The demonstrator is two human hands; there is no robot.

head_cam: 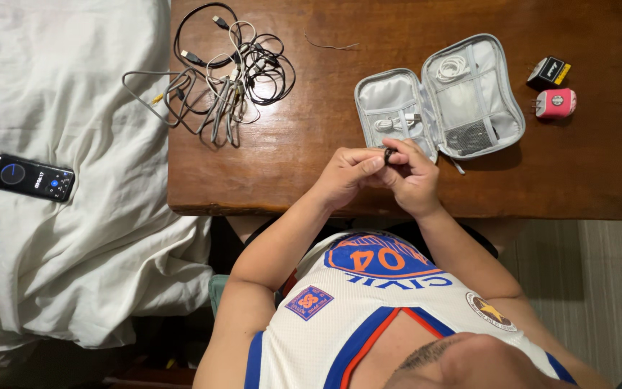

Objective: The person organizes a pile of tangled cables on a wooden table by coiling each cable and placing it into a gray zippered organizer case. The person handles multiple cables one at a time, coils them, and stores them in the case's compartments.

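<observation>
Hands meet at worktop (311, 180) near edge, just at 7 o'clock of open grey pouch (397, 94); left hand (347, 175) and right hand (413, 176) both pinch small dark object (388, 153) between fingertips, grip closed tight on it; tangled cables (228, 79) at 10 o'clock; pink charger (556, 103) and black box (549, 70) at 2 o'clock; phone (29, 177) on bed (73, 274) at 9 o'clock.

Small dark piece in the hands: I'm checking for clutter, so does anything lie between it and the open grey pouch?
Nothing visible does. The left hand and right hand pinch the small dark piece right beside the grey pouch; the cable tangle lies well off to one side.
</observation>
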